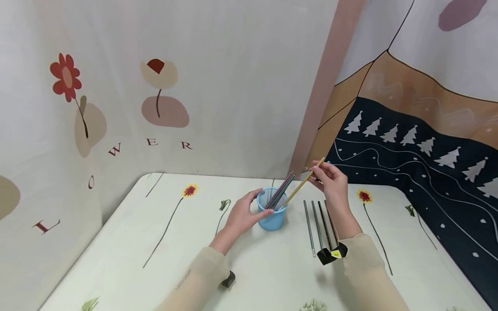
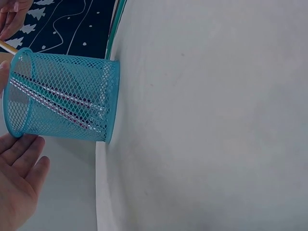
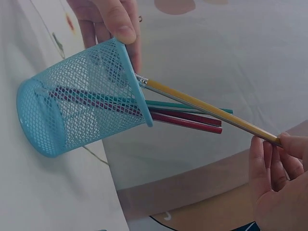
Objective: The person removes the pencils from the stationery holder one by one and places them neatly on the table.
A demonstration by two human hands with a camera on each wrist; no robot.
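Observation:
My left hand (image 1: 242, 216) holds a light blue mesh pencil cup (image 1: 271, 222) at its rim, with the thumb on the near side. The cup stands on the white table. Inside lean a few pencils (image 3: 187, 122), dark red and green ones among them. With thumb and fingertips, my right hand (image 1: 334, 186) pinches a yellow pencil (image 3: 207, 107) near its upper end. That pencil slants down to the left, its eraser end just inside the cup's mouth.
Several dark and green pencils (image 1: 316, 224) lie side by side on the table (image 1: 186, 259), right of the cup and partly under my right forearm. A pale printed curtain (image 1: 241, 108) hangs behind. Dark blue cloth with white trees (image 1: 420, 172) borders the right side.

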